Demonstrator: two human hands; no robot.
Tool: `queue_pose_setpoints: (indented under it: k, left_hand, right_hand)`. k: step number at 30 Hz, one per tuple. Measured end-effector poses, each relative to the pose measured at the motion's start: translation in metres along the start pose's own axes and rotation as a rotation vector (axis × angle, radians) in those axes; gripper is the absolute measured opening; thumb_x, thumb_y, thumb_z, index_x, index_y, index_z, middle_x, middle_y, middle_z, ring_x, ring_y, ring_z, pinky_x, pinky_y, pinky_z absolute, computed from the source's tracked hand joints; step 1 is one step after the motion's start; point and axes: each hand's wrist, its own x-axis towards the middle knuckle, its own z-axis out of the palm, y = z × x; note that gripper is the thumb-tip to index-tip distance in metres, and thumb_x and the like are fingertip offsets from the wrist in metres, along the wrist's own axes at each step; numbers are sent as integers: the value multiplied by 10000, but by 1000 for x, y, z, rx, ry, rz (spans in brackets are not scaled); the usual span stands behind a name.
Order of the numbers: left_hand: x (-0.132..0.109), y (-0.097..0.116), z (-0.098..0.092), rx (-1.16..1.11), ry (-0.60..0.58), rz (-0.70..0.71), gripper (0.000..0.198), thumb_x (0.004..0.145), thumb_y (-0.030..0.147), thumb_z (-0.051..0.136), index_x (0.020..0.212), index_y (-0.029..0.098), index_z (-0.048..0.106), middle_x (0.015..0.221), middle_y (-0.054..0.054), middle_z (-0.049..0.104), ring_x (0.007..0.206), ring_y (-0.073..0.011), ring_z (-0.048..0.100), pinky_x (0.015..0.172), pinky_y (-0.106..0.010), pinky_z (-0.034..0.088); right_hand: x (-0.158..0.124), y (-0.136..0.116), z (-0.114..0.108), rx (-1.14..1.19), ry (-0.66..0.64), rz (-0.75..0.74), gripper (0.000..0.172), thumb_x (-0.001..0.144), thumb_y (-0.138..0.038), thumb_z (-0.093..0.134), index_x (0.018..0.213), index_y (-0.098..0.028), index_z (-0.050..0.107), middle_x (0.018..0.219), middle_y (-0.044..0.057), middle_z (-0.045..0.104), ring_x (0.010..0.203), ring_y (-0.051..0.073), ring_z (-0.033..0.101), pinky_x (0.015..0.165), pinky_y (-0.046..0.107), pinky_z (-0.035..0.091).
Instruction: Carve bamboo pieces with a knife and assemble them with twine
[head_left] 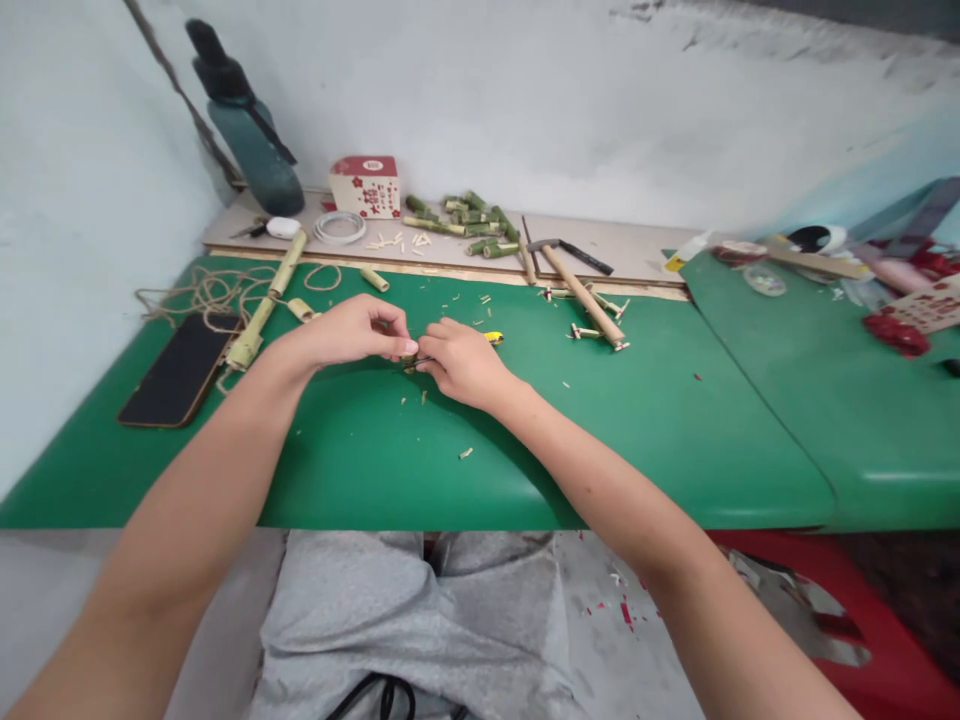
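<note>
Over the middle of the green tabletop my two hands meet. My left hand (367, 328) is closed in a pinch at a small piece of bamboo (409, 362), mostly hidden by the fingers. Wrapped round a utility knife is my right hand (461, 360); the yellow end of the knife (493, 338) sticks out behind it, and a thin dark blade shows at the bamboo piece. Small shavings (466, 453) lie scattered about. Behind my left hand are a short bamboo tube (374, 279) and, near its wrist, another cut piece (301, 310).
To the left are a phone (178, 372), twine (210, 292), a long bamboo stick (270, 300) and a bottle (255, 140). Along the wall stand a small box (366, 187) and cut green bamboo (472, 218). A hammer (581, 295) lies right, among small bamboo assemblies (585, 332).
</note>
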Motion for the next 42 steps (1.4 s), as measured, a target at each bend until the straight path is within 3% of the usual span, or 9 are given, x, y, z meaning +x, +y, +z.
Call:
queue_pose_setpoints:
  k: [12,17,21,35,38,42]
  left_hand:
    - [0,1,2,-53,8,-30,338,728,460,897,720,165,732,670,-29,738,632,-129,664,646,-235,537]
    - [0,0,3,-48,12,-21,405,723,515,910,716,162,712,652,-25,719,616,-129,652,634,-236,520]
    - [0,0,3,-34,13,-14,353,746,460,891,727,161,704,641,-25,710,604,-126,638,605,-231,479]
    - [2,-7,6,-72,52,10,261,787,384,819,709,183,672,654,-12,694,631,-144,677,614,-250,512]
    - [1,-6,6,-56,44,14,246,793,365,822,716,180,680,645,-9,690,629,-139,677,608,-241,501]
    - [1,-4,6,-54,55,-15,247,814,347,821,715,179,670,659,-15,694,622,-141,688,609,-252,513]
  right_hand:
    - [3,2,1,-17,-80,-18,113,1023,-185,642,991,-146,743,995,105,720,925,238,564,802,357,375]
    - [-2,13,-6,32,15,-62,102,1015,-177,634,959,-179,719,940,78,684,908,238,550,807,351,380]
    - [-4,20,-6,98,69,-85,109,1001,-173,641,921,-194,712,895,65,660,886,237,546,793,353,384]
    - [1,20,-5,159,-69,-74,95,961,-139,702,903,-194,755,933,59,728,929,232,597,835,350,422]
    - [-2,22,-4,146,-34,-94,104,980,-163,676,910,-199,745,920,60,713,911,232,589,830,358,424]
    - [-4,24,-3,160,112,-113,124,1014,-232,644,924,-216,728,891,56,676,882,235,576,813,368,440]
